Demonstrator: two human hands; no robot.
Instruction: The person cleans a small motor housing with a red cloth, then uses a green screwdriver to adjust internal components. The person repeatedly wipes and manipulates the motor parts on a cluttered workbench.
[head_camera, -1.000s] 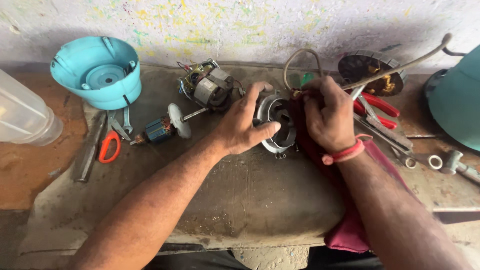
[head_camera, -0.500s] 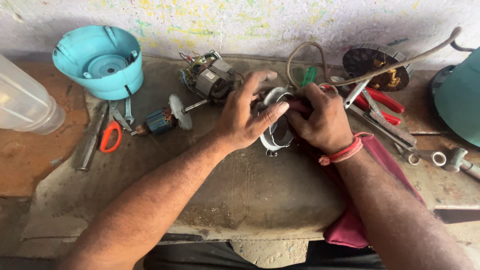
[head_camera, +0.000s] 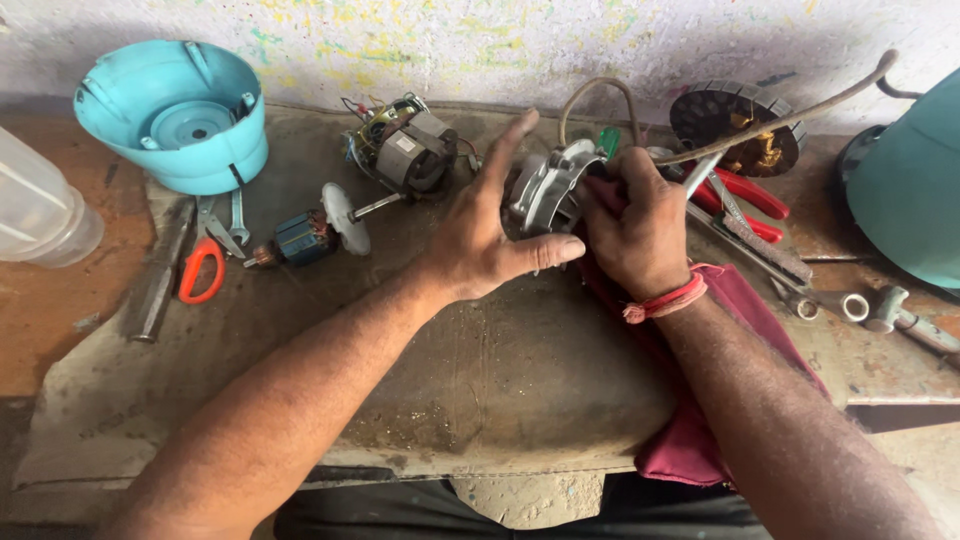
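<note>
My left hand (head_camera: 490, 235) holds a round silvery metal motor housing (head_camera: 548, 185), tilted up on its edge, with the index finger stretched over its top and the thumb below it. My right hand (head_camera: 632, 225), with a red thread at the wrist, presses a dark red cloth (head_camera: 745, 300) into the housing from the right. A motor stator with copper windings and wires (head_camera: 408, 150) lies just behind the left hand. A rotor with a blue core and white disc (head_camera: 315, 232) lies to the left.
A turquoise plastic housing (head_camera: 175, 115) stands at the back left, a clear plastic jar (head_camera: 40, 215) at the far left. Orange-handled pliers (head_camera: 200, 265), wrenches, red-handled pliers (head_camera: 745, 195), a black fan disc (head_camera: 735, 125), a curved cable and another turquoise body (head_camera: 905, 180) surround the worn bench.
The metal housing has been tipped up from lying flat onto its edge. My left hand moved from on top of it to its left side, and my right hand now pushes the cloth in.
</note>
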